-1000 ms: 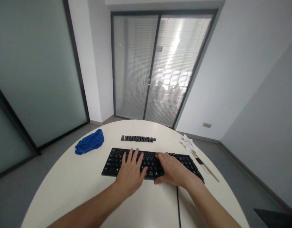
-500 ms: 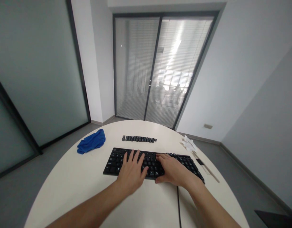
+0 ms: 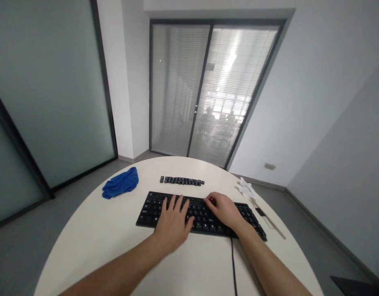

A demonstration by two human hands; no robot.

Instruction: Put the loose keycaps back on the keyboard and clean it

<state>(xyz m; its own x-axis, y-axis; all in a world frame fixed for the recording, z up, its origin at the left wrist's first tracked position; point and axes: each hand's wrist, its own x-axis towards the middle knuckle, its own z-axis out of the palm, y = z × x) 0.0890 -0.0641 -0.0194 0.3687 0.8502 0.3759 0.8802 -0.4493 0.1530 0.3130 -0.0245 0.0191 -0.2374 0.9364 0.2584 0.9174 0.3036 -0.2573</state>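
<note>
A black keyboard [image 3: 208, 226] lies flat on the table before me, its cable running toward my body. My left hand [image 3: 173, 224] rests on its left half, fingers spread over the keys. Thumb and index of my right hand [image 3: 224, 209] come together at the upper rows, right of the middle, with the other fingers curled in. Whatever those fingertips pinch, if anything, is too small to tell. Beyond the keyboard, loose black keycaps [image 3: 183, 181] stand in short rows.
The round pale table [image 3: 109, 238] carries a crumpled blue cloth [image 3: 120, 183] at the left. On the right lie a white crumpled cloth or tissue [image 3: 246, 189] and a thin wooden-handled stick [image 3: 275, 227], perhaps a brush. Glass panels and walls surround the table.
My right hand has drawn its fingers from spread over the keys into a pinch at the keyboard's upper rows. My left hand stays spread on the keyboard. The view has shifted slightly.
</note>
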